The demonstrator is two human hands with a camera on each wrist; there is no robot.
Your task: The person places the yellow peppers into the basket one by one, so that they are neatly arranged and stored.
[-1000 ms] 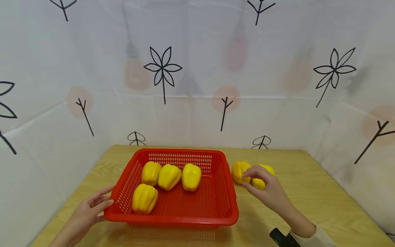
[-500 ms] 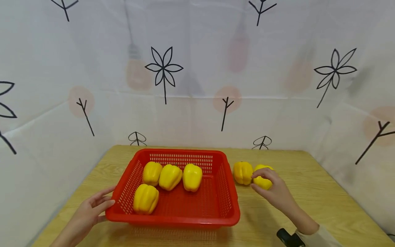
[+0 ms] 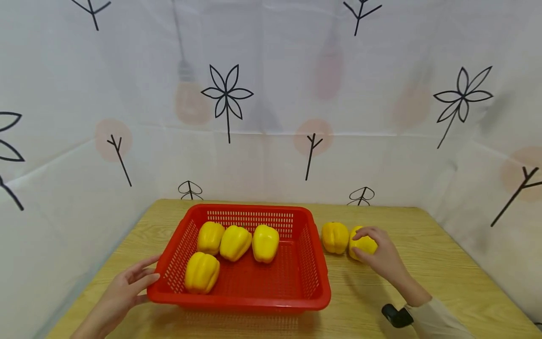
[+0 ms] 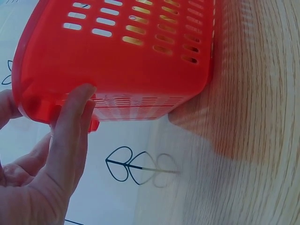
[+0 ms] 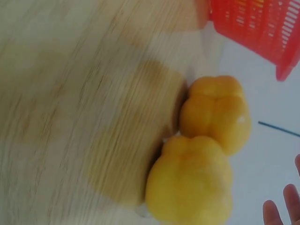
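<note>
White plant-print cloth backdrop (image 3: 262, 165), pale wooden tabletop (image 3: 436, 263)

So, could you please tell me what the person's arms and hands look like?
The left hand and right hand are ungloved. The right arm has a plain, light beige sleeve ending near the wrist, with a small black device beside its cuff. No sleeve shows on the left.

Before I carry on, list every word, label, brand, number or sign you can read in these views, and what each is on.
No readable text in any view.
Red plastic basket: no lettering or label visible.
Yellow bell peppers: no stickers or print visible.
Cloth backdrop: printed plant drawings and pale tinted shapes, no readable words or numbers.
Black wrist device: too small to tell whether it is marked.
</note>
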